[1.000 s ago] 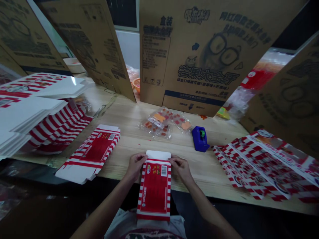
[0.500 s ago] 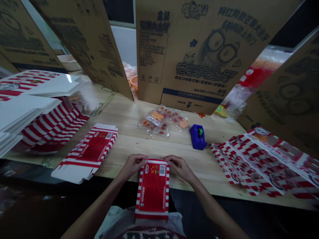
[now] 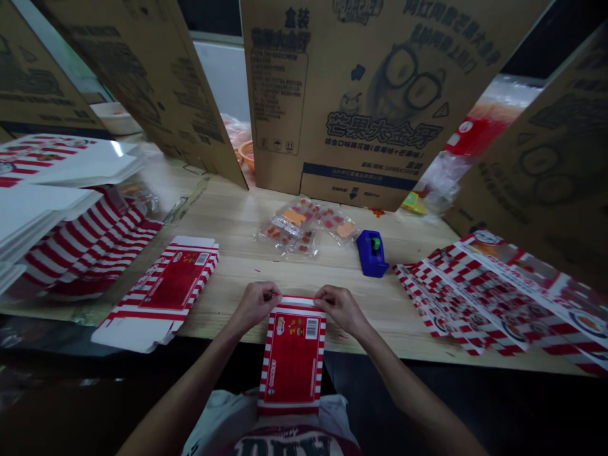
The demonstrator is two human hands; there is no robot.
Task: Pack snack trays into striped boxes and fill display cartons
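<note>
A red-and-white striped box (image 3: 293, 358) with a barcode lies between my hands, its lower end against my body. My left hand (image 3: 258, 307) pinches the top left corner of its far end. At the top right corner, my right hand (image 3: 341, 308) pinches it the same way. The striped flap along that end stands up between my fingertips. Beyond my hands lie several clear packets (image 3: 289, 225) with orange and red pieces. A blue tape dispenser (image 3: 372, 254) stands to the right of the packets.
Another striped box (image 3: 168, 285) with open white flaps lies at the left. White and striped flat cartons (image 3: 57, 202) are piled farther left. Several striped boxes (image 3: 498, 297) lean together at the right. Tall cardboard panels (image 3: 351, 101) stand across the back of the wooden table (image 3: 228, 266).
Both hands have shifted slightly up to the far edge of the box, and the flap at that end now stands higher. The whole view has tilted a little.
</note>
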